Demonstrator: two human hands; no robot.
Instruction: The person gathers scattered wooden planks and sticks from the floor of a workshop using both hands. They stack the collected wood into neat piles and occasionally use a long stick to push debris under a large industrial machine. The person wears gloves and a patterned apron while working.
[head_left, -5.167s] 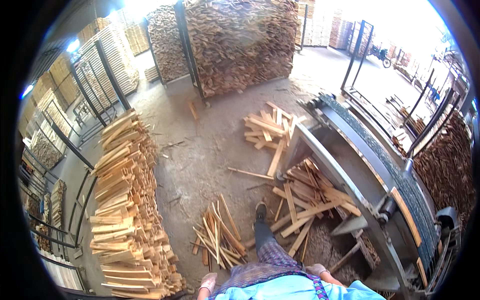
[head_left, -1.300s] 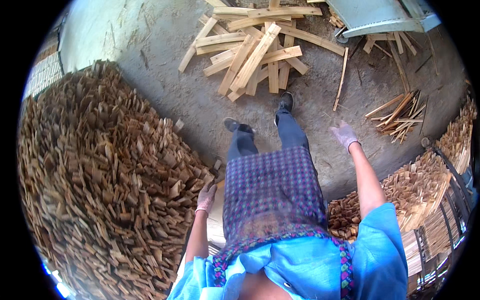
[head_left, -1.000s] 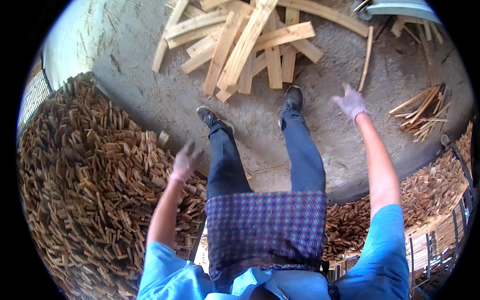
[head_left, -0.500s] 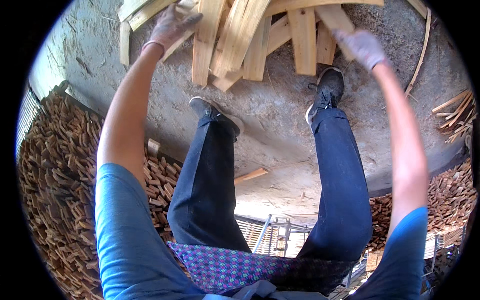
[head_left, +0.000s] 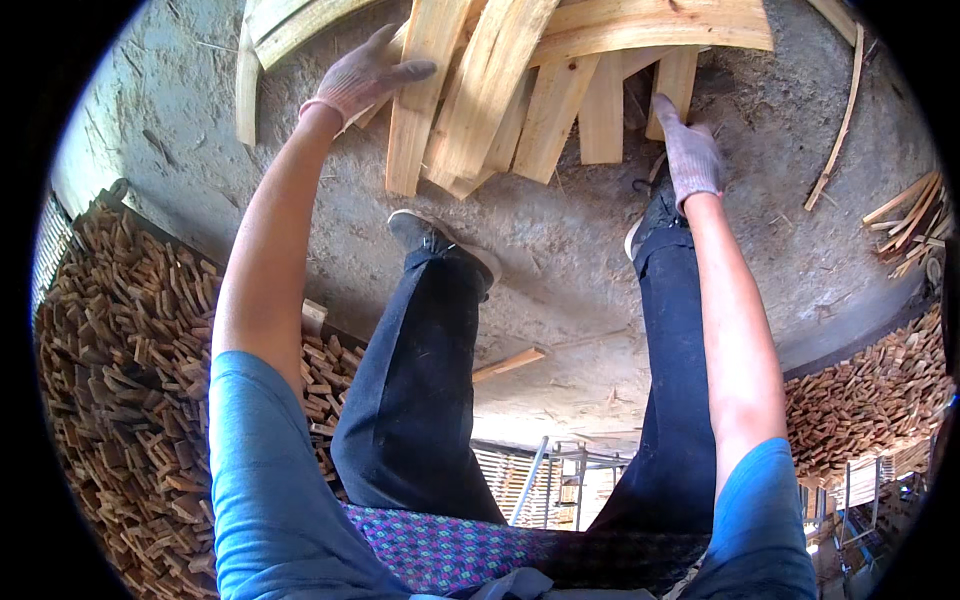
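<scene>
Both my hands wear pale, soiled knit gloves. My left hand is open, thumb stretched to the right against the edge of a long wooden board and fingers pointing away. My right hand is closed at the near end of a short wooden board; its thumb lies on top, and its other fingers are mostly hidden. Between the hands several pale boards lie fanned and overlapping, among them a wide board and a slanted board. A curved plank lies across their far ends.
Small wood blocks are heaped at the left, with another block heap at the right. Thin strips lie at the far right. A loose wood piece rests on the concrete floor between my legs. My shoes stand close to the boards.
My right hand has moved left and nearer to me, onto the end of a short board. The boards near it have shifted. My left hand has moved slightly right, its thumb still spread.
</scene>
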